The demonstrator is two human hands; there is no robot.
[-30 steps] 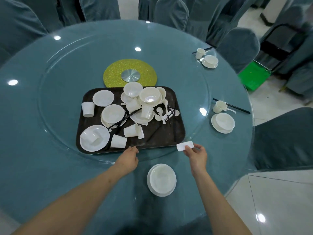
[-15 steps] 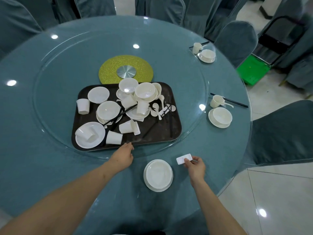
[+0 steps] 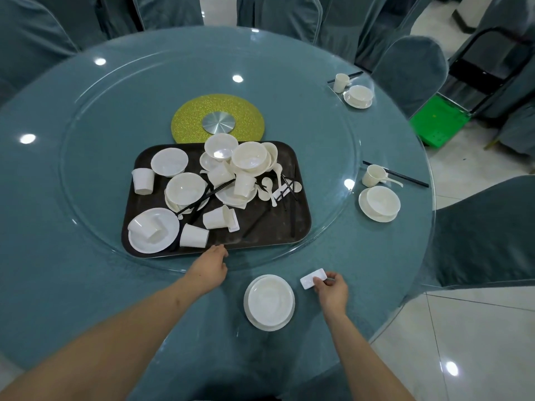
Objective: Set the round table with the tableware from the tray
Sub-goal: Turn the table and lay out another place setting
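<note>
A dark brown tray (image 3: 269,233) on the glass turntable (image 3: 327,134) holds several white bowls, plates, cups, spoons and black chopsticks. My left hand (image 3: 210,269) rests at the tray's near edge, fingers relaxed. My right hand (image 3: 331,289) pinches a small white rectangular rest (image 3: 312,278) just right of a white bowl on a plate (image 3: 269,302) at the table's near edge.
Two set places lie on the round blue table (image 3: 58,285): one at the right with a bowl on a plate (image 3: 379,203), cup and chopsticks, another at the far right (image 3: 357,95). Covered chairs ring the table. A green crate (image 3: 438,121) stands on the floor.
My right hand has carried the white rest from the tray's near right corner down to the table beside the near bowl and plate. The left hand stays at the tray's edge.
</note>
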